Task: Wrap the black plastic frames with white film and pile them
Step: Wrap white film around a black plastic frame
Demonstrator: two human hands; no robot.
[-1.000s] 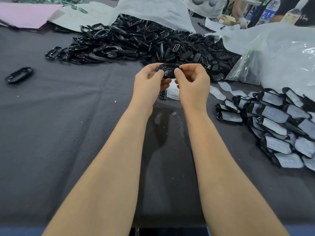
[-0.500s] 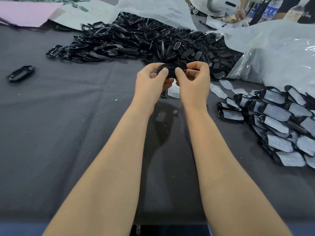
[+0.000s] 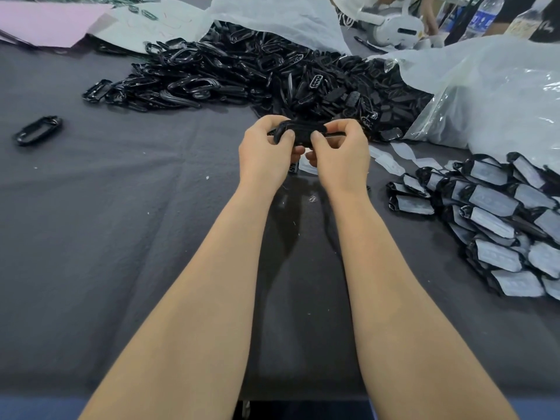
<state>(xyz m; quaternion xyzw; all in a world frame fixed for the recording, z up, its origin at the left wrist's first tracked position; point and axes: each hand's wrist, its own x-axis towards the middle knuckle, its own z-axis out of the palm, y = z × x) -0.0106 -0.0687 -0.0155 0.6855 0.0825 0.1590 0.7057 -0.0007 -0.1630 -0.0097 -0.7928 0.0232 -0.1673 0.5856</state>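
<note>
L hand (image 3: 266,153) and R hand (image 3: 341,156) pinch black frame (image 3: 300,130); likely risk: grip slips, frame drops into unwrapped heap (image 3: 272,77) beyond fingers.

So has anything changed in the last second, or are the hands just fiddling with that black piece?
Hardly anything. The left hand and right hand still grip the same black frame, turning it slightly; nothing was picked up or let go. The heap of bare frames, the wrapped pile and the lone frame lie as before.
</note>
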